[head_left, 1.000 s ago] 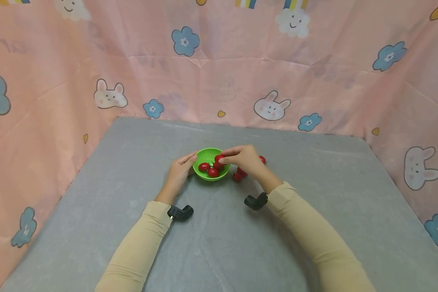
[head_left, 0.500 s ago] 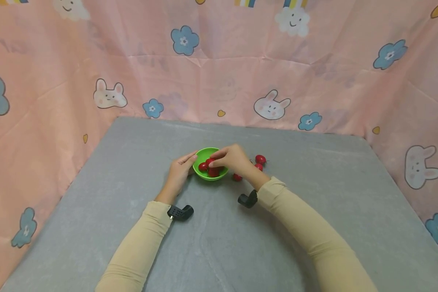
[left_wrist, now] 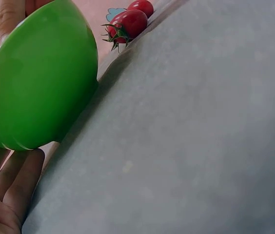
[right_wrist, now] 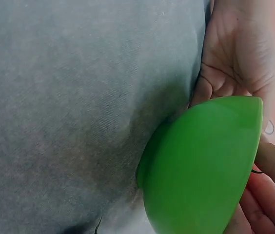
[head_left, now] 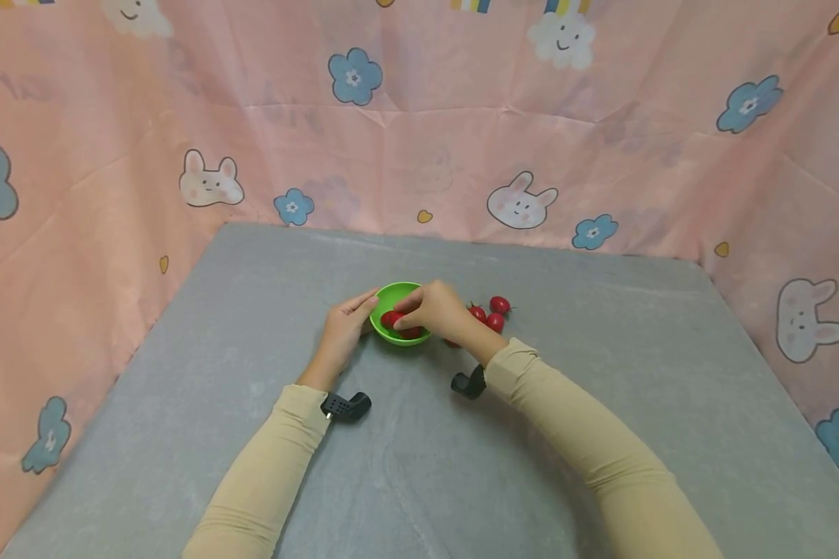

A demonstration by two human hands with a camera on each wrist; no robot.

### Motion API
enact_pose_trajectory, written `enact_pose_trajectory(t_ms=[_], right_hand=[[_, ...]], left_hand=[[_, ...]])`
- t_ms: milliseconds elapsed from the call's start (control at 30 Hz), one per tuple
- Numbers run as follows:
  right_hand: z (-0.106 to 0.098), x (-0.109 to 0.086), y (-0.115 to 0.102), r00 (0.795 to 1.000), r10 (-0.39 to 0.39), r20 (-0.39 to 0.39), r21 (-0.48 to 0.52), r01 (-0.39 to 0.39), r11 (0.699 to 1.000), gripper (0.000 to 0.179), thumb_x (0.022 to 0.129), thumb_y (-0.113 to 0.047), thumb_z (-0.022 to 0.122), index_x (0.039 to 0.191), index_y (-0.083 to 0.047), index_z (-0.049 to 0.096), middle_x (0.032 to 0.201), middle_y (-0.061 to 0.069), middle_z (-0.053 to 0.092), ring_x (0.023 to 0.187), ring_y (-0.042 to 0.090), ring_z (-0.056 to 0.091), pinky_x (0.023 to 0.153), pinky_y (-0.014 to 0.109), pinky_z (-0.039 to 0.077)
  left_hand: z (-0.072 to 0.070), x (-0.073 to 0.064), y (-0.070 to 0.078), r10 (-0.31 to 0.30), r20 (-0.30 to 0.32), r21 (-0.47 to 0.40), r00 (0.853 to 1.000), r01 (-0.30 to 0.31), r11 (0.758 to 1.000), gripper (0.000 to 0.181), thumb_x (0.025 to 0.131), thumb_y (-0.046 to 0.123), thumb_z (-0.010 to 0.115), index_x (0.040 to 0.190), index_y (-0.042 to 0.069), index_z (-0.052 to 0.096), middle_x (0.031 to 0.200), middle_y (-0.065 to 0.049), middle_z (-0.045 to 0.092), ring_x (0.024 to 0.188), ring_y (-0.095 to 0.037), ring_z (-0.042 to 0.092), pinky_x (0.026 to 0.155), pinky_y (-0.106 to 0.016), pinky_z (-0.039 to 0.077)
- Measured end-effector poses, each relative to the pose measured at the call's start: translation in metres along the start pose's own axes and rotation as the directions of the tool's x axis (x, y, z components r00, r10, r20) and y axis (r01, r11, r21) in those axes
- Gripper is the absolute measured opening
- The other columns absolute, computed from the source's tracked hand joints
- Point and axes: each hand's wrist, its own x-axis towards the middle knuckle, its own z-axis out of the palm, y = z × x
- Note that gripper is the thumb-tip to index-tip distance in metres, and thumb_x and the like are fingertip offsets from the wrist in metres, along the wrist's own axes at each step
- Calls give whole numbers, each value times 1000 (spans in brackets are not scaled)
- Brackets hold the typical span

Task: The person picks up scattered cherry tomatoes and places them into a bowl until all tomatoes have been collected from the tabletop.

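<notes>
My left hand (head_left: 340,335) holds the green bowl (head_left: 389,296) at its left side, thumb at the rim. In the left wrist view several fingertips touch the lower wall of the bowl (left_wrist: 45,78). Inside the bowl lie red cherry tomatoes (head_left: 388,319), partly covered by my right hand (head_left: 439,310). That hand reaches over the right rim, thumb and fingers pinching a cherry tomato low in the bowl. The right wrist view shows the outside of the bowl (right_wrist: 201,165) and a thin dark stem beside the thumb; the tomato itself is hidden there.
Several cherry tomatoes (head_left: 499,304) with green stems lie on the grey tabletop (head_left: 419,450) to the right of the bowl, one partly behind the right forearm. A pink printed curtain (head_left: 419,140) hangs around the back and sides.
My right hand has moved left and down into the bowl with a cherry tomato, uncovering more of those on the table. The left hand and bowl have stayed put.
</notes>
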Motion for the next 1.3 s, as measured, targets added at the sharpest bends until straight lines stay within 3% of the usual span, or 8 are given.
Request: enact_pose_trajectory(t_ms=[133, 300, 400, 500, 633, 900, 1033, 1300], right_hand=[[0, 0, 1, 1000, -10, 3, 5, 10, 1000, 29, 81, -24, 84, 108, -13, 79, 105, 3, 78, 106, 18, 66, 85, 29, 58], [-5, -2, 9, 1000, 0, -15, 78, 2, 997, 31, 83, -25, 82, 111, -12, 78, 110, 4, 77, 108, 19, 66, 93, 33, 57], [-12, -4, 16, 998, 32, -60, 151, -23, 988, 31, 85, -26, 80, 113, -14, 77, 115, 4, 75, 113, 20, 63, 99, 36, 54], [-21, -6, 24, 992, 55, -115, 227, -28, 974, 30, 85, -26, 79, 113, -14, 77, 119, 5, 74, 115, 22, 61, 96, 37, 52], [-32, -11, 37, 980, 64, -187, 268, -12, 963, 32, 86, -27, 79, 114, -12, 76, 119, 6, 74, 110, 25, 61, 91, 38, 51], [-47, -17, 64, 957, 99, -273, 338, -1, 941, 36, 85, -29, 79, 114, -8, 76, 117, 11, 74, 114, 22, 64, 99, 36, 52], [-54, -22, 74, 950, 137, -282, 358, -28, 933, 37, 87, -29, 77, 117, -7, 74, 120, 12, 73, 111, 22, 64, 94, 36, 53], [-66, -27, 102, 931, 173, -321, 343, -57, 938, 41, 90, -30, 73, 122, -5, 70, 124, 14, 70, 116, 22, 59, 98, 33, 49]], left_hand=[[0, 1, -1, 8, 4, -8, 1000, -8, 1000, 38, 101, 23, 60, 134, 5, 62, 138, -13, 62, 92, 6, 66, 79, -13, 55], [1, 2, -2, 2, 2, -3, 1000, -2, 1000, 38, 101, 23, 59, 135, 5, 61, 138, -14, 61, 91, 5, 66, 78, -14, 56], [1, 3, -3, -3, -1, -7, 1000, 3, 1000, 39, 101, 23, 59, 135, 5, 61, 139, -14, 61, 91, 5, 66, 79, -14, 56], [1, 3, -3, -2, -6, -11, 1000, 2, 1000, 38, 101, 22, 59, 135, 5, 61, 138, -15, 61, 92, 6, 66, 79, -14, 56], [1, 3, -3, -2, -10, -10, 1000, 2, 1000, 38, 101, 22, 60, 134, 5, 62, 139, -14, 60, 93, 5, 65, 80, -14, 56], [1, 3, -3, -13, -12, -11, 1000, 13, 1000, 38, 100, 23, 61, 134, 7, 62, 140, -12, 61, 96, 5, 64, 81, -13, 56], [2, 2, -3, -10, -12, 1, 1000, 10, 1000, 38, 100, 23, 60, 135, 7, 62, 139, -12, 61, 97, 4, 65, 80, -13, 56], [2, 1, -3, 1, -16, 11, 1000, 0, 1000, 38, 101, 23, 60, 134, 7, 62, 139, -12, 61, 96, 3, 66, 80, -15, 56]])
